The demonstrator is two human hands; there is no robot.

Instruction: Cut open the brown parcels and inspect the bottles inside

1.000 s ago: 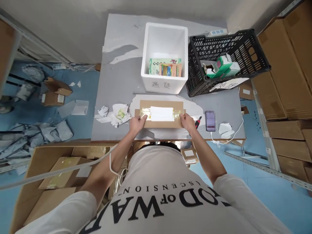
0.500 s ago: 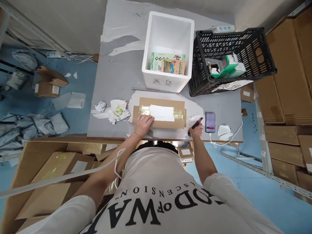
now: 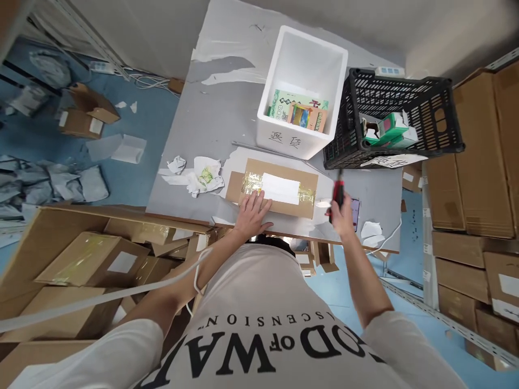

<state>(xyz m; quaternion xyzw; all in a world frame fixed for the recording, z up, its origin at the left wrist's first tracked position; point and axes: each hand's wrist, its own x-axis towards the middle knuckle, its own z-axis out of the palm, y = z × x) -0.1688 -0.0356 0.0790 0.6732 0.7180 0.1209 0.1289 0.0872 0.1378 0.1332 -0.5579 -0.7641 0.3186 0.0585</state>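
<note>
On the table in front of me lies a taped cardboard box (image 3: pixel 284 209) with a white label (image 3: pixel 281 188) on top. My left hand (image 3: pixel 252 214) rests on its near left edge, fingers spread over the clear tape. In my right hand (image 3: pixel 343 215) is a red and black utility knife (image 3: pixel 338 195), raised beside the box's right end with its tip pointing away from me. A phone (image 3: pixel 355 212) lies partly hidden behind that hand.
A white foam box (image 3: pixel 271 134) and a black crate (image 3: pixel 405 86) holding small cartons stand at the back. Crumpled paper (image 3: pixel 205 175) lies at left. A large carton of parcels (image 3: pixel 93 259) stands left of me; stacked boxes (image 3: pixel 462 246) fill the right-hand shelf.
My right hand has lifted the utility knife from beside the phone and turned it upright. My left hand's fingers have spread on the box. The view has shifted and tilted.
</note>
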